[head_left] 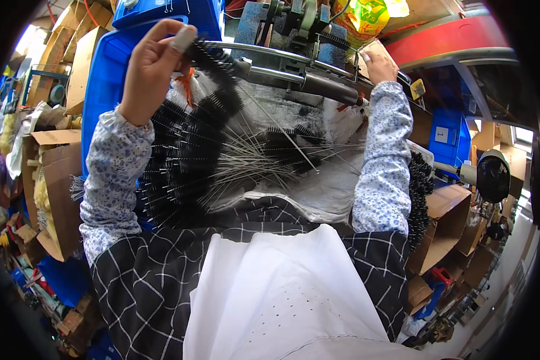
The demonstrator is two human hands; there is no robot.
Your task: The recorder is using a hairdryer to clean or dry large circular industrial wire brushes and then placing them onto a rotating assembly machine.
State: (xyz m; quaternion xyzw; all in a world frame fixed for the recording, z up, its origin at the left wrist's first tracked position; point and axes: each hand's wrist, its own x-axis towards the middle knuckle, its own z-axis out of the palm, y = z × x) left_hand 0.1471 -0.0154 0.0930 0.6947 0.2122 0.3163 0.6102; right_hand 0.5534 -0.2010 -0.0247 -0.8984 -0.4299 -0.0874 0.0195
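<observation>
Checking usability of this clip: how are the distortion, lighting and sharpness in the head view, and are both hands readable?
Head view: strong fisheye bending with a black vignette at the rim; even daylight, white apron slightly bright. Left hand pinching a black bristle brush is sharp. Right hand on the machine rod is smaller, its fingers partly hidden.

Brushes [186,156] btwn hands, below machine [294,36]

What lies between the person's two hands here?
In the head view, metal machine rods span from the left hand, holding a black bottle brush, toward the right hand.
</observation>
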